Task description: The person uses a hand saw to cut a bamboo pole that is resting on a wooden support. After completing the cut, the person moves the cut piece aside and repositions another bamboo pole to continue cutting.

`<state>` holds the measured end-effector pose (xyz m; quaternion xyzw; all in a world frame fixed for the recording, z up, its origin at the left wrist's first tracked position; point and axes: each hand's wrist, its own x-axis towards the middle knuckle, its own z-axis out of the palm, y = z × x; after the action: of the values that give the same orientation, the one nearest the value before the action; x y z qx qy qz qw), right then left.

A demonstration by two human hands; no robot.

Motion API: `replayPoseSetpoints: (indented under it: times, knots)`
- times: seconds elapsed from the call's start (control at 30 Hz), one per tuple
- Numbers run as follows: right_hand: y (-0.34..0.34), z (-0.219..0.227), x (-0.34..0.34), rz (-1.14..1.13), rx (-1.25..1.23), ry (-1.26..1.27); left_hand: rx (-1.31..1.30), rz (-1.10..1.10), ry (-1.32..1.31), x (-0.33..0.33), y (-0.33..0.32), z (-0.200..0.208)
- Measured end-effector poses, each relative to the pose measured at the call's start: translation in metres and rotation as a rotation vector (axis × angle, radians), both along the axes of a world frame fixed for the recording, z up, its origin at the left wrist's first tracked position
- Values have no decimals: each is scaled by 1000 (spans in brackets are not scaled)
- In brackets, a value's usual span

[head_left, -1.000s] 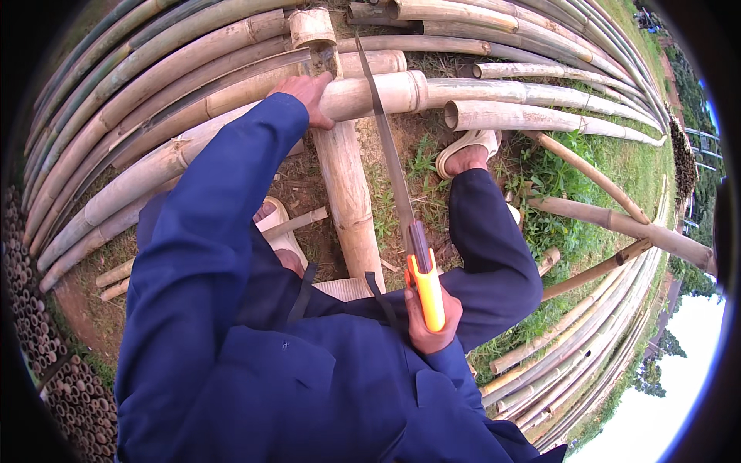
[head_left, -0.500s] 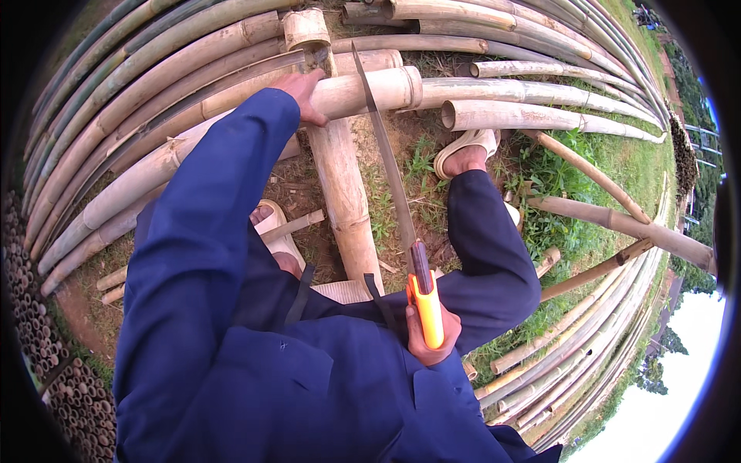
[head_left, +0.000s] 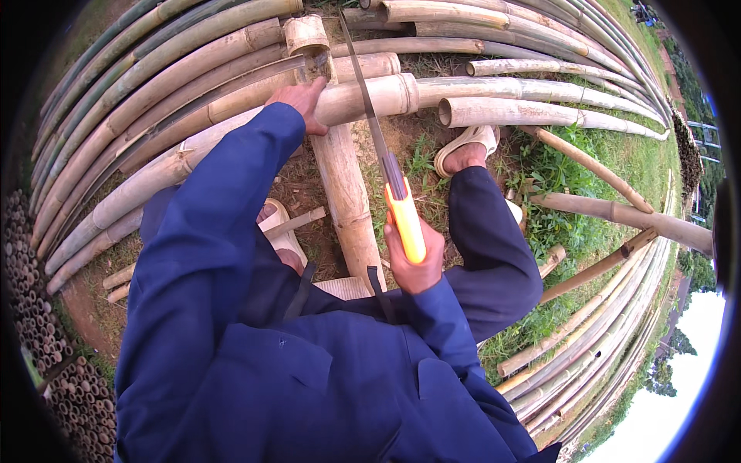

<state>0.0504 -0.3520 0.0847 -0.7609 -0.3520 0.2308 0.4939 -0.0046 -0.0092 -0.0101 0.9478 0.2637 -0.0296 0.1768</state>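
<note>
My right hand (head_left: 421,262) is wrapped round the yellow-orange handle of a handsaw (head_left: 378,137). The saw's long blade points away from me and crosses a thick bamboo pole (head_left: 340,106) just short of its right end. My left hand (head_left: 301,102) grips that pole from above, left of the blade, with fingers curled over it. Beneath, the pole lies across a stout bamboo post (head_left: 347,204) that slopes toward me between my legs. The post's far end has a notched, cut-open section (head_left: 307,35). Whether the teeth are in a cut is too small to tell.
Long bamboo poles (head_left: 208,69) lie side by side at the left, with more (head_left: 540,91) across the right. Crossed bamboo supports (head_left: 617,216) stand right of my knee. A stack of cut bamboo ends (head_left: 77,401) fills the lower left. My sandalled foot (head_left: 468,152) is near the pole's end.
My right hand has pushed the saw forward, away from me, so the handle is nearer the pole and the blade tip reaches farther. My left hand keeps its grip on the pole.
</note>
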Motion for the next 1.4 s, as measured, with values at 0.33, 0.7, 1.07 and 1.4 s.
replayPoseSetpoints:
  times: [0.33,0.7,1.07,1.4]
  knots:
    - [-54,31,-34,-17,-35,-82,98,18,5,-12,-26,7]
    - [5,12,-15,-28,-47,32,185,-23,7,-14,-26,-7]
    - [63,3,21,1,11,64,145,9,3,-2,-24,8]
    - [-69,46,-32,-33,-197,41,152,13,-19,-16,-37,-2]
